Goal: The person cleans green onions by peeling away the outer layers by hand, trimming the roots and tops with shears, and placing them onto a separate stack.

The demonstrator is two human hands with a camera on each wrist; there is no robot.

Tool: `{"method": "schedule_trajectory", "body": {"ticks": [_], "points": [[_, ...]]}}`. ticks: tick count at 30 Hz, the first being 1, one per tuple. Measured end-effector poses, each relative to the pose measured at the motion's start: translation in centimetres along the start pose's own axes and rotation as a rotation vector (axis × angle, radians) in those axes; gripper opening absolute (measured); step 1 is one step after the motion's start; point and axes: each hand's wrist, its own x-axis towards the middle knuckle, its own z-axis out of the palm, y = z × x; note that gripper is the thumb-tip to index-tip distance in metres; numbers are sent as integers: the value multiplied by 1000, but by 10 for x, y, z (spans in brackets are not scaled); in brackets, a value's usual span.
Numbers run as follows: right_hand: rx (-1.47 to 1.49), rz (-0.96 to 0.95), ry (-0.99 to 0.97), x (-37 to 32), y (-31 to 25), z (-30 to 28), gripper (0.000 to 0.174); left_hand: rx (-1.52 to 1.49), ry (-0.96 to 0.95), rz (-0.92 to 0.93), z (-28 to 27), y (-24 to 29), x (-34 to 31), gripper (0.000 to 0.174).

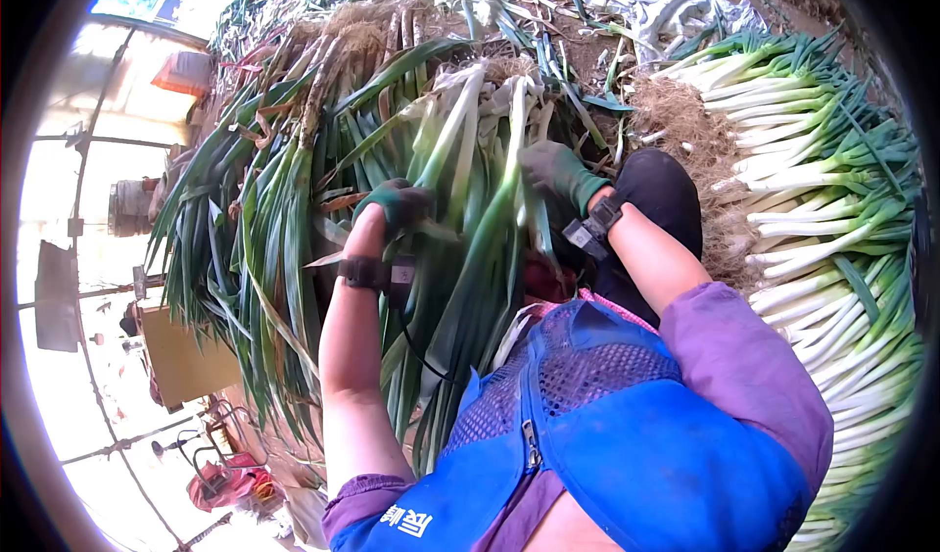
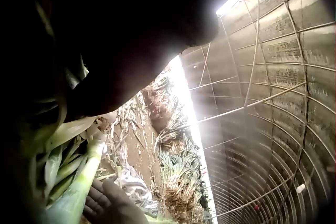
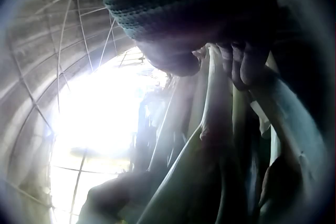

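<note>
Both hands wear green-and-dark work gloves and are among long leeks with white stems and broad green leaves. My left hand (image 1: 397, 206) is curled at the lower white part of one leek (image 1: 453, 126); its fingers are dark in the left wrist view. My right hand (image 1: 560, 172) is beside a second leek (image 1: 516, 126), whose root end points away from the body. In the right wrist view, the thumb and curled fingers (image 3: 245, 64) of the right hand pinch a pale leek leaf (image 3: 211, 95). Another leek stem (image 2: 86, 174) crosses the left wrist view near the right hand (image 2: 116, 203).
A heap of untrimmed leeks (image 1: 274, 180) spreads on the left. Pale-stemmed leeks (image 1: 793, 229) lie in a long row on the right, roots (image 1: 710, 150) inward. White sheeting (image 1: 685, 13) lies at the back. A bent knee (image 1: 661, 199) is beside the right forearm.
</note>
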Motion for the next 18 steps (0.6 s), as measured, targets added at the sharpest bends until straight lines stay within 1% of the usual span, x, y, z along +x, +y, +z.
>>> {"method": "schedule_trajectory", "body": {"ticks": [1,2,3,5,6,7,9,10,11,13,15,16,17,18], "points": [[27,35,-55,4,-3,1,27,9,-5,-1,1,0,10,44],[-178,-83,-48,12,1,6,35,18,-10,-3,2,1,19,45],[-384,-200,-16,23,9,9,43,21,3,49,5,2,30,46],[270,106,89,13,8,29,44,24,28,155,16,7,46,49],[269,139,94,6,-1,28,46,111,29,100,19,36,28,53],[289,94,88,7,-2,32,47,141,102,89,29,34,45,62],[328,-1,83,9,-3,38,48,504,324,35,52,74,26,80],[385,-38,95,4,-9,41,48,680,415,2,70,77,31,73],[395,-98,89,0,-15,40,46,677,475,10,81,77,39,70],[409,-211,76,-10,-26,37,42,722,473,72,88,49,77,58],[307,-260,-46,-3,-11,28,34,580,351,202,77,29,102,50],[492,-201,-155,-6,-12,25,33,581,333,221,74,25,107,69],[282,-356,-168,2,-7,24,32,582,316,240,71,22,112,88],[63,-518,-145,6,-6,22,31,570,280,239,64,25,108,85]]}}
